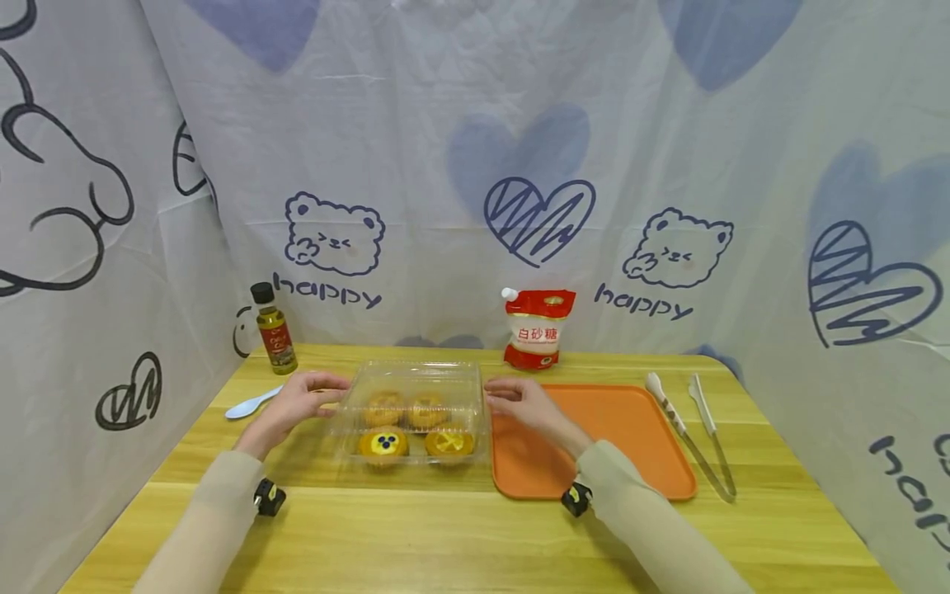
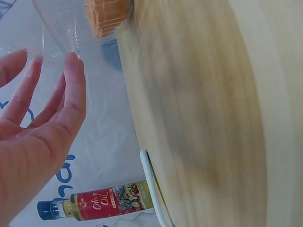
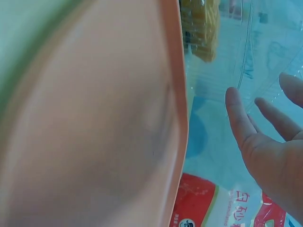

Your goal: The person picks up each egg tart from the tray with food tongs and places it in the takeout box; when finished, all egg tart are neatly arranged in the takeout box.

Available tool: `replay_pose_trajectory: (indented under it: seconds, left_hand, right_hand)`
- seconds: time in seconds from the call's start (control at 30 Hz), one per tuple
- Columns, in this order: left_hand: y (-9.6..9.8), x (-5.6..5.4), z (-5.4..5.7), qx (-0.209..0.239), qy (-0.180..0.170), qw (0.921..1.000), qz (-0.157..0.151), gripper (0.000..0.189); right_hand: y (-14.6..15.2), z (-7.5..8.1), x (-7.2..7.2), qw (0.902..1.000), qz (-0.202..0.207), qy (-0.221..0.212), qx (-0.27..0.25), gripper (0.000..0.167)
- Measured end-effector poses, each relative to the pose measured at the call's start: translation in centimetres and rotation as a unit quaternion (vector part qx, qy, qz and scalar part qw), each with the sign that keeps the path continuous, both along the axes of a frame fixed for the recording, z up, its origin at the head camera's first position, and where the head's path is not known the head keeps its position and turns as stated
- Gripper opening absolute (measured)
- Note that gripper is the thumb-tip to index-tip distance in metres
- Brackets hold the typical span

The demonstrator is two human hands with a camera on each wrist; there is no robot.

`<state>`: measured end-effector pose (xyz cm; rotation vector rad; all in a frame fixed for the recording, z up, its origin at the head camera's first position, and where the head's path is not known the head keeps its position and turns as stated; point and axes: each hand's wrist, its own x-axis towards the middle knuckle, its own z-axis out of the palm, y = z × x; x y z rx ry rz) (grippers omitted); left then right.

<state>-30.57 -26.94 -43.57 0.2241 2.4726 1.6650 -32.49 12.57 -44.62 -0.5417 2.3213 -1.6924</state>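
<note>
A clear plastic clamshell box [image 1: 416,373] stands on the table, its lid over several small tarts. One front tart [image 1: 383,444] bears dark berries; the other front tart [image 1: 449,443] has yellow pieces. My left hand [image 1: 303,403] is at the box's left side, fingers spread and slightly bent, fingertips at the plastic edge. Opposite it, my right hand [image 1: 525,406] reaches over the orange tray's left part, with loose fingers at the box's right edge. Whether the fingertips press on the clear plastic is hard to tell. Neither hand is curled round anything.
An orange tray [image 1: 609,429] lies right of the box, with metal tongs [image 1: 698,450] beyond it. Behind stands a red-and-white sugar pouch [image 1: 536,330]. At the back left are an olive oil bottle [image 1: 276,337] and a pale blue utensil [image 1: 251,404]. Printed cloth surrounds the table.
</note>
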Motion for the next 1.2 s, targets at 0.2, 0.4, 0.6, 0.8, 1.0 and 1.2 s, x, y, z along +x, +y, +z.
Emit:
replay_pose_trajectory:
  seconds: [0.2,0.4,0.6,0.8,1.0,1.2]
  left_hand:
    - [-0.2,1.0,-0.2,0.005,-0.022,0.9995,-0.024,0.045]
    - [-0.7,2.2,-0.3,0.015,-0.038,0.9977,-0.053,0.053]
    - [-0.9,3.0,0.0,0.011,-0.059,0.9933,-0.099,0.06]
    - [-1.2,3.8,0.2,0.036,-0.088,0.986,-0.137,0.065]
    - [-1.0,4.1,-0.2,0.088,-0.107,0.9767,-0.164,0.065]
    - [-1.0,4.2,0.0,0.101,-0.133,0.9694,-0.179,0.071]
  right_hand:
    - [0.1,-0.1,1.3,0.9999,0.0,-0.008,0.01,0.041]
    - [0.0,-0.3,2.7,0.9994,0.025,-0.023,0.001,0.05]
    - [0.3,-0.7,4.0,0.9983,0.043,-0.039,-0.005,0.058]
    - [0.2,-0.9,5.2,0.998,0.046,-0.042,0.001,0.065]
    - [-0.2,-1.1,5.7,0.9948,0.052,-0.08,-0.036,0.068]
    - [-0.7,-1.0,6.0,0.9891,0.059,-0.115,-0.07,0.073]
